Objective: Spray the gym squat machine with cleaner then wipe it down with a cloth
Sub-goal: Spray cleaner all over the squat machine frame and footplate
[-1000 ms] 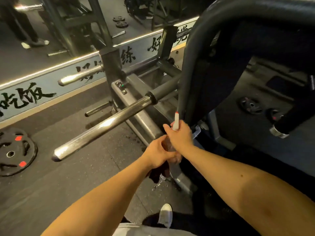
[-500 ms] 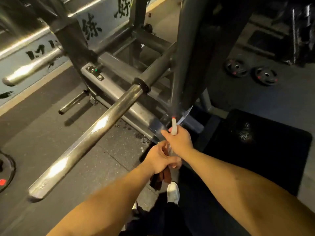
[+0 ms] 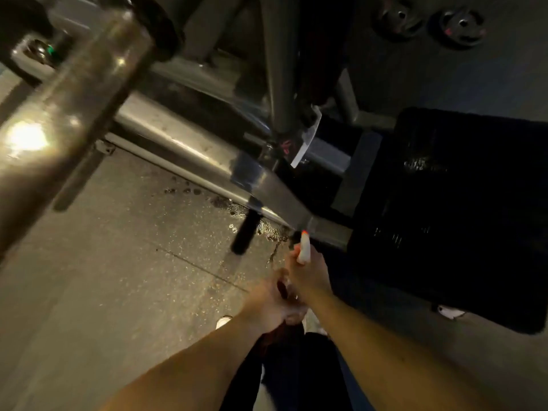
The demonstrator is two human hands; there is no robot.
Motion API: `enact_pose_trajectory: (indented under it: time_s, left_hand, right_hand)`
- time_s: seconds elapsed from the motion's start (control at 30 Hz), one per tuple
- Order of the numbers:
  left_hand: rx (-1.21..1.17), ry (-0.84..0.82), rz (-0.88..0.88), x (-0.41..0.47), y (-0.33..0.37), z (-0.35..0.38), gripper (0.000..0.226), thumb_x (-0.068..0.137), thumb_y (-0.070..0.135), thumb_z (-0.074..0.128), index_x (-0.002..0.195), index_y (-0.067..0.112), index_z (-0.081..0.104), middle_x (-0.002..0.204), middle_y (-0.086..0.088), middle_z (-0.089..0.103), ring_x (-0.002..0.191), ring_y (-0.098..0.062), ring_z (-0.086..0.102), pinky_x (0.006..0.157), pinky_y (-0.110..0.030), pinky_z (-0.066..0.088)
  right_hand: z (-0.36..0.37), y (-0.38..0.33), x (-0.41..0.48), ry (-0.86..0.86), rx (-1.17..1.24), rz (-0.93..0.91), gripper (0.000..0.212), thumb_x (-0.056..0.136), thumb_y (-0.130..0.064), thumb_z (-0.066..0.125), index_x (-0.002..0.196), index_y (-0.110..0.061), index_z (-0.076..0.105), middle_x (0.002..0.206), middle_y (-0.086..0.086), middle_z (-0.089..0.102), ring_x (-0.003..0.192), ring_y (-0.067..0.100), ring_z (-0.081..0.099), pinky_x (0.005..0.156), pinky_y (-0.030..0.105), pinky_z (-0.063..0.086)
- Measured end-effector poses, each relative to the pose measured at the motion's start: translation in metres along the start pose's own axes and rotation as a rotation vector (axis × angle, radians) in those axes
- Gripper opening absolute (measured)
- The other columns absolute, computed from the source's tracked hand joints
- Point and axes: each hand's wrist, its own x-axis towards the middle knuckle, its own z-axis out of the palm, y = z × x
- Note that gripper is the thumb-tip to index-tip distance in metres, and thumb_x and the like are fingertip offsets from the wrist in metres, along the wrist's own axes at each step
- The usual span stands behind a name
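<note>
Gripping a white spray bottle with a red-tipped nozzle (image 3: 304, 248), my right hand (image 3: 308, 275) holds it near the grey steel squat machine's base rail (image 3: 192, 149); my left hand (image 3: 271, 305), just beside, clutches a dark reddish cloth (image 3: 283, 329); wet drops (image 3: 225, 203) spot the floor (image 3: 118, 277) beside the rail.

Bare floor (image 3: 118, 277) leaves room left; the frame rail (image 3: 189, 149) and black platform (image 3: 459, 232) block ahead.
</note>
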Motion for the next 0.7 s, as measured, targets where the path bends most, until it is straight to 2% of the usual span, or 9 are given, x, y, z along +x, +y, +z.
enact_pose_trajectory:
  time_s: [0.07, 0.13, 0.17, 0.23, 0.3, 0.37, 0.5, 0.63, 0.7]
  left_hand:
    - [0.007, -0.031, -0.012, 0.017, -0.018, 0.018, 0.059, 0.059, 0.033, 0.094, 0.111, 0.035, 0.064, 0.086, 0.013, 0.073, 0.075, -0.005, 0.069, 0.069, -0.028, 0.056]
    - [0.018, -0.053, -0.014, 0.037, -0.032, 0.036, 0.058, 0.060, 0.034, 0.094, 0.110, 0.035, 0.063, 0.080, 0.016, 0.069, 0.065, 0.003, 0.062, 0.061, -0.019, 0.047]
    - [0.037, -0.050, -0.022, 0.050, -0.041, 0.045, 0.064, 0.058, 0.040, 0.093, 0.114, 0.036, 0.062, 0.083, 0.016, 0.069, 0.066, 0.003, 0.061, 0.062, -0.019, 0.047]
    - [0.033, -0.042, -0.027, 0.073, -0.055, 0.061, 0.076, 0.054, 0.050, 0.091, 0.122, 0.040, 0.059, 0.094, 0.017, 0.071, 0.075, -0.002, 0.065, 0.071, -0.029, 0.054]
    - [0.004, -0.037, -0.037, 0.097, -0.072, 0.077, 0.081, 0.054, 0.044, 0.092, 0.127, 0.043, 0.056, 0.103, 0.017, 0.074, 0.084, -0.012, 0.072, 0.082, -0.042, 0.059]
    - [-0.030, -0.034, -0.047, 0.121, -0.089, 0.093, 0.081, 0.056, 0.035, 0.094, 0.128, 0.041, 0.057, 0.107, 0.018, 0.074, 0.094, -0.012, 0.073, 0.091, -0.045, 0.058]
    - [-0.018, -0.097, -0.047, 0.161, -0.130, 0.122, 0.084, 0.060, 0.041, 0.094, 0.135, 0.037, 0.056, 0.120, 0.022, 0.070, 0.113, -0.002, 0.066, 0.105, -0.040, 0.052]
    - [-0.010, -0.152, -0.082, 0.186, -0.156, 0.138, 0.093, 0.053, 0.047, 0.095, 0.136, 0.033, 0.057, 0.114, 0.020, 0.073, 0.109, -0.003, 0.068, 0.103, -0.038, 0.053]
    - [-0.014, -0.176, -0.093, 0.194, -0.164, 0.143, 0.090, 0.057, 0.039, 0.097, 0.137, 0.031, 0.058, 0.106, 0.018, 0.074, 0.101, -0.002, 0.068, 0.098, -0.030, 0.054]
  right_hand:
    - [0.008, 0.033, 0.019, -0.016, -0.030, 0.008, 0.056, 0.081, -0.070, 0.045, 0.122, -0.034, 0.056, 0.101, 0.001, 0.068, 0.092, 0.025, 0.068, 0.082, 0.050, 0.060]
    - [0.014, 0.061, 0.038, -0.017, -0.043, 0.012, 0.052, 0.081, -0.073, 0.051, 0.116, -0.034, 0.058, 0.096, -0.001, 0.067, 0.088, 0.023, 0.068, 0.079, 0.047, 0.061]
    - [0.016, 0.073, 0.047, -0.012, -0.038, 0.004, 0.050, 0.080, -0.073, 0.055, 0.110, -0.033, 0.058, 0.094, -0.002, 0.067, 0.086, 0.022, 0.069, 0.077, 0.046, 0.061]
    - [0.018, 0.090, 0.064, 0.001, -0.030, -0.020, 0.046, 0.076, -0.072, 0.061, 0.103, -0.035, 0.058, 0.096, -0.004, 0.065, 0.087, 0.020, 0.068, 0.077, 0.046, 0.060]
    - [0.020, 0.103, 0.082, 0.010, -0.052, -0.030, 0.046, 0.070, -0.073, 0.060, 0.101, -0.039, 0.056, 0.101, -0.007, 0.061, 0.093, 0.018, 0.064, 0.083, 0.048, 0.057]
    - [0.026, 0.120, 0.102, 0.001, -0.101, -0.028, 0.051, 0.068, -0.078, 0.057, 0.102, -0.041, 0.054, 0.104, -0.008, 0.058, 0.098, 0.019, 0.062, 0.086, 0.050, 0.055]
    - [0.046, 0.171, 0.133, -0.024, -0.116, -0.004, 0.057, 0.071, -0.080, 0.061, 0.110, -0.039, 0.054, 0.107, -0.007, 0.055, 0.100, 0.017, 0.058, 0.087, 0.050, 0.056]
    - [0.058, 0.204, 0.151, -0.001, -0.114, 0.012, 0.046, 0.085, -0.062, 0.070, 0.112, -0.026, 0.059, 0.101, -0.005, 0.056, 0.099, 0.018, 0.056, 0.091, 0.046, 0.053]
    - [0.064, 0.214, 0.159, 0.012, -0.140, 0.012, 0.042, 0.089, -0.059, 0.067, 0.107, -0.021, 0.061, 0.098, -0.002, 0.060, 0.095, 0.018, 0.058, 0.091, 0.044, 0.052]
